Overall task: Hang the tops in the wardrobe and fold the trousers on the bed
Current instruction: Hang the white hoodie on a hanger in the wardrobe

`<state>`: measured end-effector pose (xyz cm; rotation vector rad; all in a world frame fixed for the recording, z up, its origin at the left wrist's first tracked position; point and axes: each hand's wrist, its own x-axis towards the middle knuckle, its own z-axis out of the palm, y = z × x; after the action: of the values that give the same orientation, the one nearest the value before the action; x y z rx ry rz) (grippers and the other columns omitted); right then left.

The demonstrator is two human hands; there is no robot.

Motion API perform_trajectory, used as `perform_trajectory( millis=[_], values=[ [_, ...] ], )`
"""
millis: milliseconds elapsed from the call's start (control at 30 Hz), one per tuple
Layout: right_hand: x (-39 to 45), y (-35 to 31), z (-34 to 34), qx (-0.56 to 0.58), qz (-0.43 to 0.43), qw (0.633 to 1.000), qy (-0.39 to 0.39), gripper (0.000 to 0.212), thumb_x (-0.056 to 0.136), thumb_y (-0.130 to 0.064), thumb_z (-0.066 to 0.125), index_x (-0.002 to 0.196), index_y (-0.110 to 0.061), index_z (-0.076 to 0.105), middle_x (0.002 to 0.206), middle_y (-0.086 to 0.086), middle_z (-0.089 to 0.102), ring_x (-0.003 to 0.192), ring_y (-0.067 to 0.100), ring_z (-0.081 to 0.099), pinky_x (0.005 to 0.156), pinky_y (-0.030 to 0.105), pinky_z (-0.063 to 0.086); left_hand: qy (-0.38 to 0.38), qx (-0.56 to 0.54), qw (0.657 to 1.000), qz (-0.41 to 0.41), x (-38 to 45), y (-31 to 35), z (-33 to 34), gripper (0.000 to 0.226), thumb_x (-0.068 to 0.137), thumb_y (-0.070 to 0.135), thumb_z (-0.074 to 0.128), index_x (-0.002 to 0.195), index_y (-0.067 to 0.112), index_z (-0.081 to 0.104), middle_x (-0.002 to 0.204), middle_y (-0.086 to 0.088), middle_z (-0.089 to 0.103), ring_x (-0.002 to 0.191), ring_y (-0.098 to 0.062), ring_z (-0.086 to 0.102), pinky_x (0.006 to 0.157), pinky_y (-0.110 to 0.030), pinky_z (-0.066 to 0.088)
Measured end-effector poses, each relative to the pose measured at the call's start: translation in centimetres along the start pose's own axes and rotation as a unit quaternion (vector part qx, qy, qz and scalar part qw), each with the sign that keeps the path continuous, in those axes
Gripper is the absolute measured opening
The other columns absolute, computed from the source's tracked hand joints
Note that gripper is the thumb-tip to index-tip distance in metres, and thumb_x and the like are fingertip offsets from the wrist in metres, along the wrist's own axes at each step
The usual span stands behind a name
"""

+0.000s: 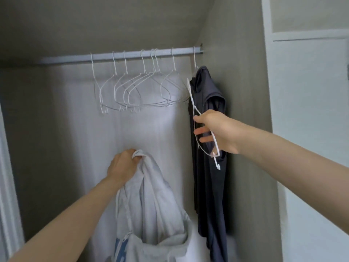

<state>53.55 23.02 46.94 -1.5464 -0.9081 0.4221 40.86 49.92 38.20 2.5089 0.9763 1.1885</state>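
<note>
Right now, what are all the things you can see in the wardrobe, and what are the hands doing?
rail: one, silver-grey, running across the top of the wardrobe.
empty hangers: about seven, white wire, hooked on the rail in a bunch.
dark top: one, navy-grey, hanging on a hanger at the rail's right end.
loose hanger: one, white wire, off the rail, in front of the dark top.
light top: one, pale grey with blue print low down, held up below the rail.
left hand: one, fingers bunched round the light top.
right hand: one, holding the loose hanger.
</note>
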Motion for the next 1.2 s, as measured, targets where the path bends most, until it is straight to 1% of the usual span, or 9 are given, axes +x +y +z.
perform_trajectory(
  millis=[167,333,467,600,733,867,1000,1100,1200],
  values=[
    [-4.4,3.4,-3.7,0.133,0.098,0.966,-0.198,0.045,0.098,-0.036,0.048,0.139,-0.03,0.031,0.118,0.017,0.065,0.109,0.038,0.063,0.087,0.077,0.037,-0.002,0.044,0.998,-0.052,-2.1,1.5,-0.6,0.023,0.097,0.034,0.05,0.104,0.024,0.069,0.111,-0.01,0.068,0.106,-0.032,0.062,0.079,-0.03,0.041],
    [-7.9,5.4,-8.3,0.142,0.103,0.935,-0.309,0.018,0.095,-0.035,0.051,0.107,-0.022,0.046,0.093,0.021,0.066,0.081,0.036,0.066,0.085,0.059,0.046,0.007,0.046,0.99,-0.135,-5.1,1.7,-1.3,0.027,0.095,0.034,0.052,0.107,0.019,0.07,0.113,-0.015,0.068,0.109,-0.037,0.061,0.087,-0.036,0.046],
    [-10.0,6.7,-11.9,0.125,0.077,0.899,-0.412,0.02,0.088,-0.04,0.056,0.101,-0.03,0.044,0.087,0.021,0.059,0.069,0.033,0.058,0.073,0.048,0.046,0.026,0.017,0.981,-0.191,-8.9,3.3,-1.6,0.028,0.097,0.027,0.052,0.104,0.007,0.07,0.107,-0.021,0.067,0.106,-0.039,0.061,0.085,-0.037,0.045],
    [-11.5,8.1,-13.7,0.132,0.071,0.864,-0.481,0.017,0.093,-0.042,0.05,0.102,-0.028,0.046,0.077,0.017,0.053,0.063,0.029,0.054,0.07,0.045,0.046,0.037,-0.008,0.979,-0.198,-12.7,5.3,-1.7,0.021,0.094,0.026,0.054,0.083,0.014,0.069,0.09,-0.016,0.067,0.098,-0.038,0.064,0.076,-0.035,0.043],
    [-12.5,10.2,-12.3,0.105,0.067,0.867,-0.482,0.014,0.098,-0.041,0.049,0.1,-0.028,0.045,0.073,0.011,0.048,0.06,0.025,0.051,0.078,0.05,0.046,0.044,-0.085,0.981,-0.168,-15.2,8.4,-2.7,0.025,0.073,0.038,0.055,0.071,0.018,0.069,0.078,-0.01,0.068,0.08,-0.026,0.061,0.072,-0.036,0.046],
    [-12.6,11.1,-10.0,0.089,0.051,0.876,-0.472,0.015,0.099,-0.038,0.048,0.094,-0.024,0.044,0.07,0.008,0.046,0.062,0.022,0.048,0.083,0.057,0.045,0.03,-0.151,0.983,-0.104,-15.9,12.1,-4.4,0.021,0.088,0.014,0.062,0.069,0.02,0.07,0.069,-0.003,0.066,0.067,-0.015,0.057,0.067,-0.03,0.044],
    [-12.8,12.3,-7.0,0.045,0.008,0.905,-0.422,0.019,0.098,-0.04,0.049,0.092,-0.022,0.048,0.068,0.005,0.047,0.064,0.019,0.051,0.084,0.064,0.05,0.031,-0.196,0.978,-0.067,-15.7,16.0,-6.1,0.015,0.09,0.001,0.055,0.084,-0.001,0.07,0.076,-0.012,0.063,0.071,-0.019,0.055,0.068,-0.03,0.043],
    [-13.3,12.9,-5.7,0.069,-0.082,0.926,-0.362,0.018,0.1,-0.032,0.047,0.085,-0.021,0.048,0.069,0.006,0.044,0.062,0.017,0.049,0.079,0.062,0.053,0.036,-0.228,0.971,-0.061,-15.7,18.4,-7.9,0.017,0.09,0.002,0.057,0.097,0.008,0.071,0.086,-0.004,0.07,0.078,-0.016,0.065,0.075,-0.03,0.053],
    [-13.5,12.3,-6.0,0.14,-0.142,0.921,-0.336,0.018,0.099,-0.024,0.047,0.083,-0.016,0.049,0.066,0.004,0.04,0.057,0.017,0.041,0.078,0.064,0.053,-0.025,-0.249,0.968,-0.022,-15.8,20.3,-11.4,0.034,0.092,0.014,0.062,0.123,0.026,0.059,0.105,0.003,0.071,0.096,-0.015,0.068,0.092,-0.035,0.053]
  ],
)
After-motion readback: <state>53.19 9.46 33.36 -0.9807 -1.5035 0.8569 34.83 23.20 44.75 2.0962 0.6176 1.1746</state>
